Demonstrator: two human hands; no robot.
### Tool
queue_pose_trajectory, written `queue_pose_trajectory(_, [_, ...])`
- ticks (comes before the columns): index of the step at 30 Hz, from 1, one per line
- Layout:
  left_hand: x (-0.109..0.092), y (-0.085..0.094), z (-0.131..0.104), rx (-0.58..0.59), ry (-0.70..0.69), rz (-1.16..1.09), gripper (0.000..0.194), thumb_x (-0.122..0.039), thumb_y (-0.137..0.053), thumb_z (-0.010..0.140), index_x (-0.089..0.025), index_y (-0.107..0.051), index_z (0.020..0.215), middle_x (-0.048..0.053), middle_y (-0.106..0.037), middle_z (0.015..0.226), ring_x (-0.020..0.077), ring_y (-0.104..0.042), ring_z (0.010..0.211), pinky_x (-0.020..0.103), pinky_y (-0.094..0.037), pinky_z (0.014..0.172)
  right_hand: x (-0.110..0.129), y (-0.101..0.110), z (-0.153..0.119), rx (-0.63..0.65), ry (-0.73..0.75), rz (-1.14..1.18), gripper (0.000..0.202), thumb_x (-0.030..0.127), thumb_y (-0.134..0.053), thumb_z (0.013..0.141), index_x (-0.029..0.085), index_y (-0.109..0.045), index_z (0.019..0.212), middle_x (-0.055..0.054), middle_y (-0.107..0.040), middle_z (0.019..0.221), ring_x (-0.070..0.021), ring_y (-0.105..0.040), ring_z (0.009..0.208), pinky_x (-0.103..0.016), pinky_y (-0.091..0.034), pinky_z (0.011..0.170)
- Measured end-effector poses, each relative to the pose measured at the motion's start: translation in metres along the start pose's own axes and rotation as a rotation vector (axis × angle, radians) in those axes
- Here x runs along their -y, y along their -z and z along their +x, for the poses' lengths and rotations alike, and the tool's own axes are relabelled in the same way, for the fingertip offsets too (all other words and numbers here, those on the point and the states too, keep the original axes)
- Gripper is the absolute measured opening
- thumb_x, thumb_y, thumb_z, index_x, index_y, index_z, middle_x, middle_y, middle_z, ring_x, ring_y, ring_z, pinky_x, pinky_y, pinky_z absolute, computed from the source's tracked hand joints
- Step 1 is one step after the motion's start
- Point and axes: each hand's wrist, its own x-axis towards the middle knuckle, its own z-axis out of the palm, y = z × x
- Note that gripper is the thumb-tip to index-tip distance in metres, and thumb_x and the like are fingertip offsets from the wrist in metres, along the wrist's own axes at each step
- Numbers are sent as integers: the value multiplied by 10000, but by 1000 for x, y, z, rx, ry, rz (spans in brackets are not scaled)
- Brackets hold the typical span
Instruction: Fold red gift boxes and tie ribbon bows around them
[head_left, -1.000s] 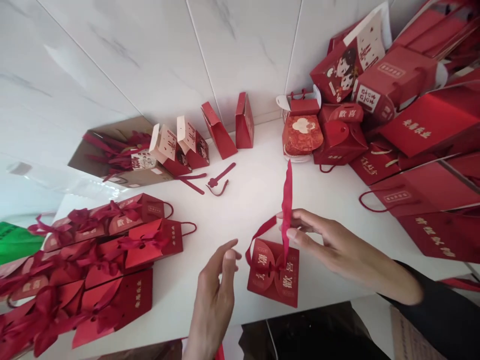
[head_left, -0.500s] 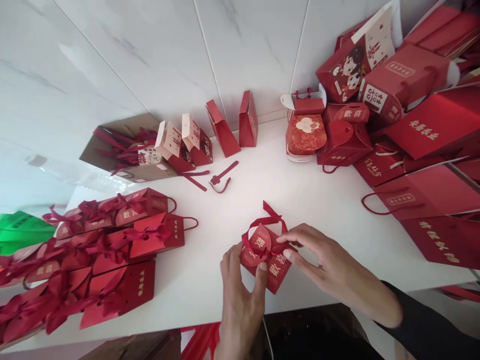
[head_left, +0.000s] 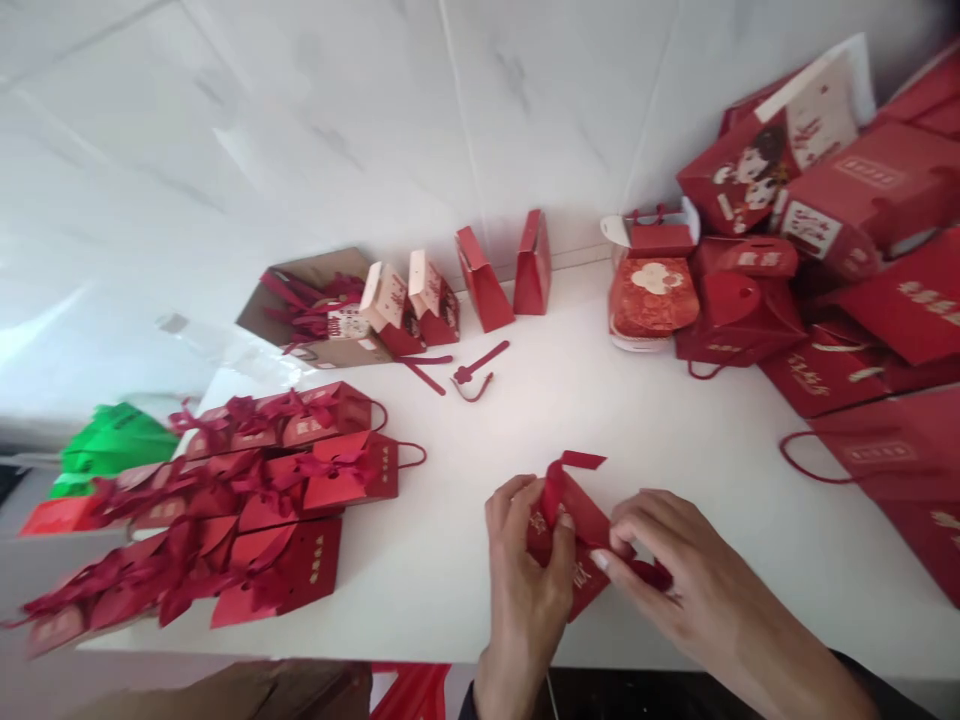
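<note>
A small red gift box [head_left: 589, 515] with gold lettering sits on the white table near its front edge, partly covered by my hands. A dark red ribbon [head_left: 553, 495] is threaded at its top, one end sticking out toward the back right. My left hand [head_left: 529, 555] is closed at the box's left side, with the ribbon rising in a fold between thumb and fingers. On the right, my right hand [head_left: 667, 560] pinches another stretch of the ribbon between thumb and forefinger. That ribbon's tail hangs below the fingers of my right hand.
Several bow-tied red boxes [head_left: 315, 560] stand in rows at left. Behind them are an open cardboard box [head_left: 300, 275] of ribbons and several small upright boxes [head_left: 484, 285]. Loose red strips [head_left: 480, 362] lie at mid-table. Red boxes [head_left: 862, 190] pile up at right, against the tiled wall.
My left hand has shifted from gripping the box's sides to closing around a ribbon fold. My right hand has drawn its ribbon part to the right. The view has also shifted.
</note>
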Motion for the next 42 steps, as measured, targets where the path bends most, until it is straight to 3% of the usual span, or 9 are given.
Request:
queue_pose_trajectory(8, [-14,13,11,-54,35,-163,161,-154,-571,934,-197,-726,944,56,-692,972,195,-610,933,313,-492,841,-40,-20,-8,8,13,23,231,509,-588,984,296,-676,970,-38,-712,879,-238,-717,751,-356,-604,626])
queue_pose_trajectory(14, [5,32,-3,-314,218,-364,402,-494,-530,1009,-178,-624,779,16,-606,732,149,-532,708,278,-461,697,-50,-23,2,-11,62,-26,245,532,-578,978,320,-700,999,-48,-749,950,-272,-749,844,-385,-650,680])
queue_pose_trajectory(20, [27,45,-31,-458,385,-558,547,-628,-424,999,-158,-685,896,93,-686,835,217,-635,766,383,-539,776,-32,-25,16,-30,-44,37,243,527,-562,986,318,-674,1041,-52,-734,1045,-243,-759,872,-295,-605,529])
queue_pose_trajectory(22, [31,41,-44,-428,417,-517,532,-645,-475,973,-176,-715,1046,141,-718,1138,264,-666,961,425,-540,895,-20,-27,21,-43,-75,51,248,517,-532,999,309,-665,1021,-58,-711,1046,-241,-752,879,-305,-606,549])
queue_pose_trajectory(25, [34,29,-58,-344,377,-339,576,-600,-657,888,-230,-624,1328,136,-576,1470,319,-555,1300,462,-440,1107,-1,-30,31,-34,-43,106,209,457,-523,1004,296,-657,1009,-66,-688,1066,-249,-737,956,-373,-634,763])
queue_pose_trajectory(28, [36,23,-61,-292,302,-204,684,-510,-713,863,-212,-489,1436,162,-511,1499,339,-439,1421,505,-352,1183,10,-30,36,21,-70,198,191,429,-524,1009,297,-634,1093,-70,-672,1166,-254,-699,1093,-415,-600,918])
queue_pose_trajectory(32, [33,32,-54,-140,233,-61,582,-449,-702,868,-201,-524,1363,143,-596,1275,323,-557,1208,508,-461,1047,12,-28,34,70,-199,257,303,469,-520,1015,299,-574,1260,-83,-631,1316,-265,-647,1206,-404,-610,875])
queue_pose_trajectory(38, [30,54,-42,47,154,-48,903,-279,-767,797,-248,-328,1586,150,-310,1644,355,-271,1550,563,-286,1238,15,-23,33,131,-277,291,396,544,-517,1012,287,-560,1310,-94,-644,1345,-259,-676,1173,-431,-610,919])
queue_pose_trajectory(42, [32,56,-35,139,152,-97,853,-257,-763,824,-286,-356,1574,122,-470,1556,339,-395,1490,573,-314,1231,20,-27,34,131,-318,339,559,600,-579,966,280,-478,1414,-119,-616,1379,-269,-660,1202,-472,-587,987])
